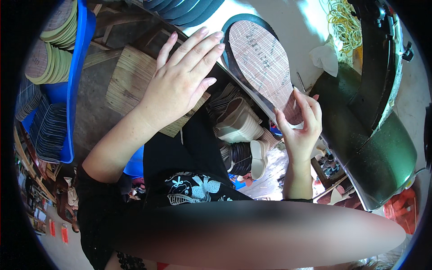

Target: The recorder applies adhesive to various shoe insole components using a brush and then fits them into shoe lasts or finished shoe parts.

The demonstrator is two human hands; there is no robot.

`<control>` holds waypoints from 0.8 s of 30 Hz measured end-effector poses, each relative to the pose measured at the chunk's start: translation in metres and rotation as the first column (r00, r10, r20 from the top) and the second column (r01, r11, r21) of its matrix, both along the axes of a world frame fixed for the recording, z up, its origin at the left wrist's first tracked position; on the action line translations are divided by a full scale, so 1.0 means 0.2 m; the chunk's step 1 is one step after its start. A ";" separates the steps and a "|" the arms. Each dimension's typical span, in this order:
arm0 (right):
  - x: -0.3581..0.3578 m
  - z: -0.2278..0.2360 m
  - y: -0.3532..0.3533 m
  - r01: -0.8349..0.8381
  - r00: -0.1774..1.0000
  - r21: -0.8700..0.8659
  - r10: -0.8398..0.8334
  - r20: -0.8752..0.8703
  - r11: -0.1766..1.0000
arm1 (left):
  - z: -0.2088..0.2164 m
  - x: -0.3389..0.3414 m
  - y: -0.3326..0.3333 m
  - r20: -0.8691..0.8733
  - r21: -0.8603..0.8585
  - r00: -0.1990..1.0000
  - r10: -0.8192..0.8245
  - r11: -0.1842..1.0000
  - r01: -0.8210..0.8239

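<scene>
A brown checked insole (262,58) with writing on it lies on a white work surface, its narrow end toward me. A dark sole-shaped piece (228,53) shows beneath it along the left and far edges. My right hand (302,119) grips the narrow end between thumb and fingers. To the left, my left hand (186,72) is held palm down with its fingers stretched out and holds nothing. Its fingertips come close to the dark piece's left edge; whether they touch it I cannot tell.
Dark sole pieces (191,10) are stacked at the far edge. A green machine (382,153) stands at right, near yellow bands (344,22). At left is a blue crate (72,103) of stacked soles; below the surface are a wooden board (130,81) and pale sole stacks (238,123).
</scene>
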State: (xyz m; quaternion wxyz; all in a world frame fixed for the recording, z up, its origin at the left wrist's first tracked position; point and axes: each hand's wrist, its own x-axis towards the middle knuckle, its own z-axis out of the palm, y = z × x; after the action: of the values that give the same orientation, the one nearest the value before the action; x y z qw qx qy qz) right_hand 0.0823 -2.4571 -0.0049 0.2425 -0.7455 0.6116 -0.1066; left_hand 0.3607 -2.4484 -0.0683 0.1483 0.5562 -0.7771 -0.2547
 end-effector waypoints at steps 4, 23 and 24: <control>0.00 0.00 -0.01 0.014 1.000 0.016 -0.014 0.003 1.000 | 0.00 0.00 0.00 -0.003 0.005 1.000 0.001 1.000 -0.001; -0.04 0.01 -0.01 0.099 0.982 0.070 -0.109 0.156 0.993 | -0.01 0.00 0.00 0.028 -0.011 1.000 -0.001 1.000 0.001; -0.05 0.01 -0.01 0.060 0.982 0.038 -0.066 0.178 0.997 | -0.01 0.00 0.00 0.017 -0.010 1.000 0.002 1.000 -0.002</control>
State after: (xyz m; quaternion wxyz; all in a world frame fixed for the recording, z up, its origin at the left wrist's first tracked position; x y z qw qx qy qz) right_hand 0.0726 -2.4597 -0.0024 0.3052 -0.7092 0.6122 -0.1706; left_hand 0.3610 -2.4485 -0.0702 0.1447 0.5583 -0.7789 -0.2462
